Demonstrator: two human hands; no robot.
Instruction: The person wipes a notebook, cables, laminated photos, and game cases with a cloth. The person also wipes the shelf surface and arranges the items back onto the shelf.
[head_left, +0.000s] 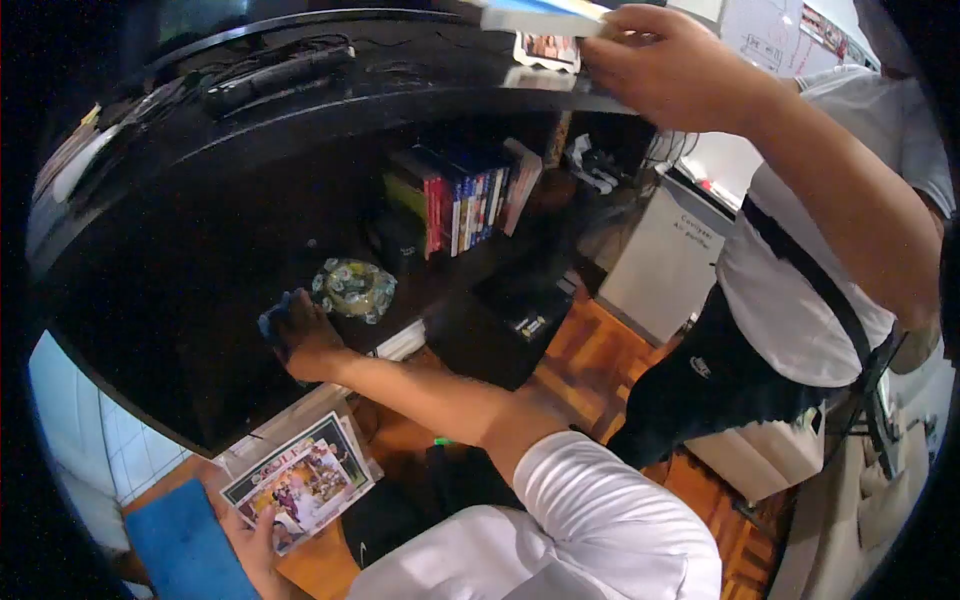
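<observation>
Left hand point(258, 552): holding group photo point(305, 485), low, in front of black shelf point(190, 310) | right hand point(308, 345): gripping blue cloth point(271, 322) there, beside patterned bowl point(355, 290) | wiping looks part done; photo's setting-down seems left

The cloth point(270, 322) is blue, the floor point(577, 372) patterned orange-brown

On the shelf point(230, 360), a cloth point(268, 322) in the right hand point(312, 345) lies just left of a bowl point(360, 288). A row of game cases point(475, 212) stands behind the bowl, to its right. Before the shelf's edge, the left hand point(258, 548) holds a photo point(302, 482). Farther right, an air-purifier carton point(662, 262) stands beside a co-worker point(765, 320).
</observation>
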